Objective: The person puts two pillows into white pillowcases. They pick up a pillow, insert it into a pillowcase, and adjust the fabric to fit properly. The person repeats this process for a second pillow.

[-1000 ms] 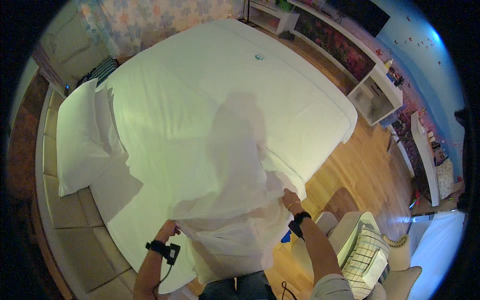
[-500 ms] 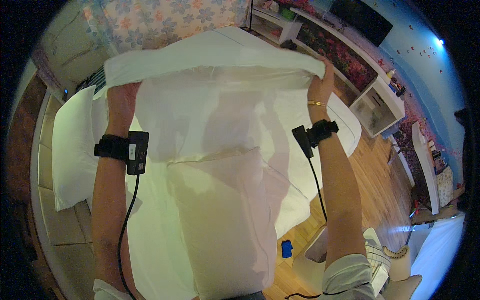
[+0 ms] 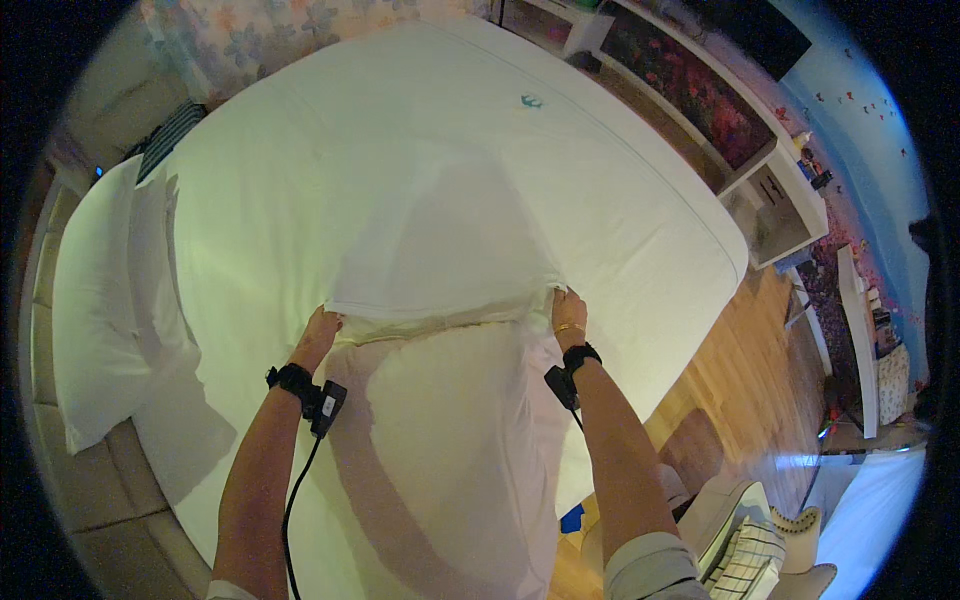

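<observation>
A white pillow point(image 3: 450, 430) lies in front of me on the bed, its far end under the open hem of a white pillowcase point(image 3: 440, 308). My left hand point(image 3: 319, 335) is closed on the hem's left corner. At the right corner, my right hand point(image 3: 569, 312) pinches the same hem. The cloth hangs in a slack line between the two hands, and a narrow gap shows below its edge. The fingertips are partly hidden by the fabric.
The white-sheeted bed point(image 3: 640, 200) spreads out all around. Another white pillow point(image 3: 100, 320) leans by the padded headboard point(image 3: 110, 490) at left. To the right are a wooden floor point(image 3: 745, 360), a white cabinet point(image 3: 785, 210) and a chair with a checked cushion point(image 3: 745, 560).
Both hands have come down and toward me, closer together, still gripping the hem. The raised pillowcase edge now rests low at the pillow's far end.
</observation>
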`<control>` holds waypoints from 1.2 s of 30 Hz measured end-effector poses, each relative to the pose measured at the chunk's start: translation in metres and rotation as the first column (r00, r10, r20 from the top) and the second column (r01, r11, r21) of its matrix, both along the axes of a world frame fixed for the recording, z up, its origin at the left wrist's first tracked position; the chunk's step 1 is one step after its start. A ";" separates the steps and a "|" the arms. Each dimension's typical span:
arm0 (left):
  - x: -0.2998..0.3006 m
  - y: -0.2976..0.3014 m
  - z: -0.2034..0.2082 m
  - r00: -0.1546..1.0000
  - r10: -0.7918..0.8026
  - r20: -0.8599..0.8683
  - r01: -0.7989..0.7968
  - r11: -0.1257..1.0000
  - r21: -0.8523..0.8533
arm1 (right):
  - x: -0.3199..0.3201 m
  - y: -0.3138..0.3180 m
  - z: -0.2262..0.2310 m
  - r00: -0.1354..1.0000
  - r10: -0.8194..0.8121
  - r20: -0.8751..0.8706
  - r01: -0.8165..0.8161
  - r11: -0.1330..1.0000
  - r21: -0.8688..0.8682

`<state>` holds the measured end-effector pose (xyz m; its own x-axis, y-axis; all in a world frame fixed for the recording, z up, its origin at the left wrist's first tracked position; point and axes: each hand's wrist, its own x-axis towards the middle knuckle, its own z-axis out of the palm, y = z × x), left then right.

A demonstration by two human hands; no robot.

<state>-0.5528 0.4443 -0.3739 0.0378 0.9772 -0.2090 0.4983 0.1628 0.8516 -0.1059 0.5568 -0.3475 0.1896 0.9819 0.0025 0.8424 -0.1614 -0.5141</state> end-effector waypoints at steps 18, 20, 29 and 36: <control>0.033 0.009 0.076 0.780 -0.166 -0.603 0.141 0.986 -0.089 | -0.005 0.002 -0.020 0.958 0.174 0.227 -0.220 0.956 0.196; 0.037 -0.005 0.086 0.919 -0.034 -0.393 -0.014 0.993 -0.119 | -0.002 -0.015 -0.035 0.961 0.184 0.208 -0.209 0.972 0.106; -0.003 -0.049 0.068 0.976 0.078 -0.201 -0.091 0.994 -0.056 | -0.003 -0.071 -0.011 0.970 0.233 0.072 -0.244 0.927 0.286; -0.002 -0.086 0.077 0.782 0.489 0.386 -0.415 0.871 -0.264 | 0.009 -0.150 0.009 0.814 0.521 0.258 -0.581 0.749 0.320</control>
<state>-0.5553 0.3581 -0.2966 -0.2787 0.8598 -0.4279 -0.0737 0.4251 0.9021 -0.0970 0.4070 -0.3389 -0.4160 0.8327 0.3654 0.7926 0.5290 -0.3033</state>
